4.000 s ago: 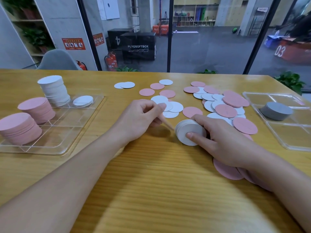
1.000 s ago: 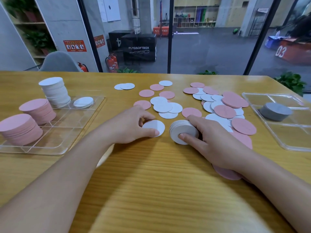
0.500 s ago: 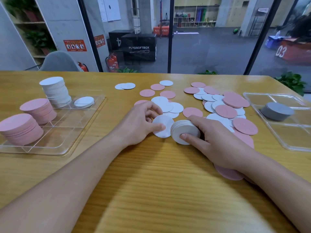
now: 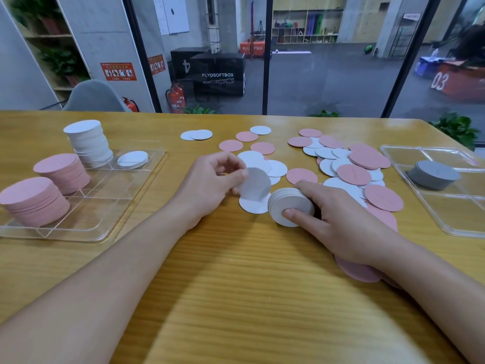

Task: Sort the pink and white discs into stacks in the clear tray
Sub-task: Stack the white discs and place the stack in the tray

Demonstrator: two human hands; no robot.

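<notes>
Reading "PLYOSOFTBOX" on the black box (image 4: 219,74) and "03" on a red box (image 4: 446,81) behind the glass, left hand (image 4: 210,185) pinches a tilted white disc (image 4: 256,183) by its edge, right hand (image 4: 338,219) grips an on-edge white stack (image 4: 288,206) on the table (image 4: 236,285), thumb on its face.

Desk (image 4: 236,298), wooden. Left hand (image 4: 210,185): pinches one white disc (image 4: 256,186), raised and tilted, possibly clear of the flat white disc (image 4: 252,206) below. Right hand (image 4: 338,219): grips white stack (image 4: 290,206) on edge. Clear tray (image 4: 105,219), left: two pink stacks (image 4: 34,200), one tall white stack (image 4: 88,143). Loose discs (image 4: 354,166) scattered beyond.
</notes>
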